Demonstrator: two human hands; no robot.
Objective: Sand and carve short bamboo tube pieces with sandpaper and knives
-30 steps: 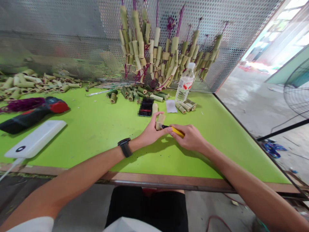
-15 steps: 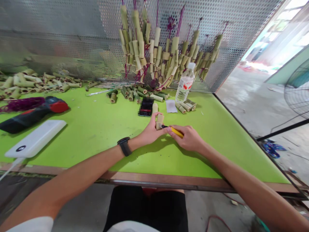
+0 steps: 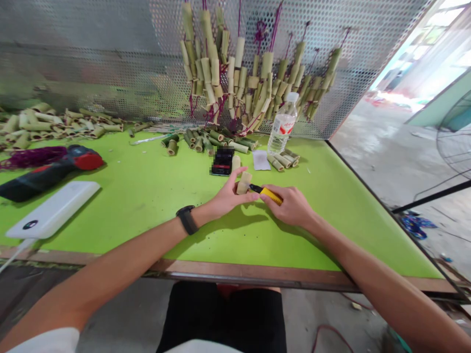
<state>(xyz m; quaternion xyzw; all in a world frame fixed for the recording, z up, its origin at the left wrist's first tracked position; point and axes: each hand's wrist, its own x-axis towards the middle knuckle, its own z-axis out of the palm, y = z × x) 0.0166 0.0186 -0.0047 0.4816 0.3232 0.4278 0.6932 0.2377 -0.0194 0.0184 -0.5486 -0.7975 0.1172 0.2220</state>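
A short, pale piece of bamboo (image 3: 244, 183) is held just above the green table (image 3: 140, 215) by my left hand (image 3: 228, 198), thumb on the near side and fingers around the far side. My right hand (image 3: 290, 205) grips a utility knife (image 3: 271, 195) with a yellow handle and black front end. The knife's tip points left, at the bamboo piece; whether the blade touches it I cannot tell. Just behind my left hand stands another pale bamboo piece (image 3: 236, 163), beside a phone (image 3: 222, 162) that is partly blurred out.
A water bottle (image 3: 282, 125), a paper slip (image 3: 261, 160) and cut bamboo (image 3: 283, 161) are behind my hands. Bamboo strings (image 3: 253, 83) hang on the perforated panel. Leftward lie a bamboo pile (image 3: 40, 125), purple cord (image 3: 33, 158), a black-red tool (image 3: 55, 169) and a white power bank (image 3: 53, 208).
The bamboo piece has tilted to the right in my left hand. The knife has shifted slightly right and up, and its front end has drawn back a little from the bamboo.
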